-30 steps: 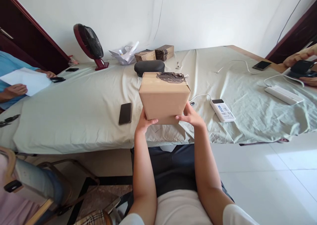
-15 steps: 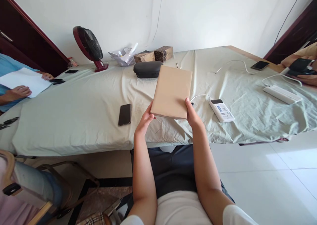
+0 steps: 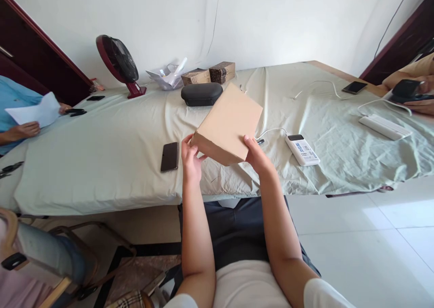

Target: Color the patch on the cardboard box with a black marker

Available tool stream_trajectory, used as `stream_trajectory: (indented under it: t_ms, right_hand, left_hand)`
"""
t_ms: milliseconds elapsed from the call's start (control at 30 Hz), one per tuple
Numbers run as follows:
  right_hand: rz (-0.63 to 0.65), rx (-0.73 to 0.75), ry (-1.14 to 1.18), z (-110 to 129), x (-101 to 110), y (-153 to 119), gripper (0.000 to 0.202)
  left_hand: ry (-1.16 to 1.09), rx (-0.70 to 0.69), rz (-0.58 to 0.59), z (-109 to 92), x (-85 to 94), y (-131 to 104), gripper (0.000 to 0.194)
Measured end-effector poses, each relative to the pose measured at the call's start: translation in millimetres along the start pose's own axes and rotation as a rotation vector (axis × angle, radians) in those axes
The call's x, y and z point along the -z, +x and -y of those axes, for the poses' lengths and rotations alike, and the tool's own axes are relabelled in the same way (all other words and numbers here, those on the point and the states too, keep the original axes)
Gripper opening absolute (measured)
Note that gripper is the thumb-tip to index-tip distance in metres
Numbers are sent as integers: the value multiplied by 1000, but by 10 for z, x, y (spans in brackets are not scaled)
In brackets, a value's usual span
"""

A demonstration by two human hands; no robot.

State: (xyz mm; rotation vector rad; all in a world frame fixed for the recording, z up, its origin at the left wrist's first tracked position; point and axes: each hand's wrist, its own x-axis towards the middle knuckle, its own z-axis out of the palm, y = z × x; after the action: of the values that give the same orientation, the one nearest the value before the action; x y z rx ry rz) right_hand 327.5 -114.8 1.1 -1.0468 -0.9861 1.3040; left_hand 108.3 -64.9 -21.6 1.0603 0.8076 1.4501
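A plain brown cardboard box (image 3: 230, 123) is held up above the table, tilted and turned so that its near side shows. My left hand (image 3: 191, 159) grips its left corner, with some fingers hidden beneath. At the right corner, my right hand (image 3: 258, 156) holds on, its thumb lying on the top face. Behind the box lies a black zip case (image 3: 201, 94). To the left of my left hand is a black phone (image 3: 169, 157), and a white power bank (image 3: 303, 150) with a cable lies to the right of my right hand.
A pale green cloth covers the table (image 3: 101, 163). Toward the wall stand a dark red fan (image 3: 124, 66), a plastic bag (image 3: 168, 76) and patterned boxes (image 3: 222, 73). On the left a person holds paper (image 3: 35, 111); on the right another handles a dark device (image 3: 407, 91).
Both my hands have turned the box clockwise and tipped it, so its near side now shows. The paper in the left person's hands has bent upward.
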Motion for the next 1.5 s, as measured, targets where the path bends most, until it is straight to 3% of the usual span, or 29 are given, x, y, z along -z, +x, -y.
stream_trajectory:
  t_ms: [200,300,433,567,800,967,1067,1167,1300,1433,1500]
  right_hand:
    - [5,77,34,44,-170,-21,111]
    - [1,72,17,62,-184,-30,124]
    - [93,3,5,61,-109,-48,137]
    - [147,-3,-26,67,-114,-53,123]
    - [97,-92,-8,126,-111,-59,100]
    - [42,-205,-63,158,-48,-85,99]
    - [17,-250,-28,162,-19,-66,101]
    - [25,-196,148,160,-24,-26,87]
    - [55,-72,423,121,-140,14,67]
    - [64,-4,442,23,-282,26,71]
    - [86,14,392,-27,-284,33,70]
  left_hand:
    - [35,-31,-23,-137,-38,-98,87]
    - [72,-20,-23,-135,-31,-75,79]
    - [39,68,-63,-121,-44,-18,65]
    - [50,160,-107,-132,-102,-39,76]
    - [211,116,-103,-221,10,-133,82]
    - [187,253,-82,-218,95,-102,81]
    - [222,246,-82,-215,82,-98,84]
    - [152,122,-73,-231,-24,-123,93]
    - [100,58,-70,-232,-368,-185,115]
    - [86,10,-78,-159,-779,-220,156]
    - [111,-84,-90,-122,-879,-220,156]
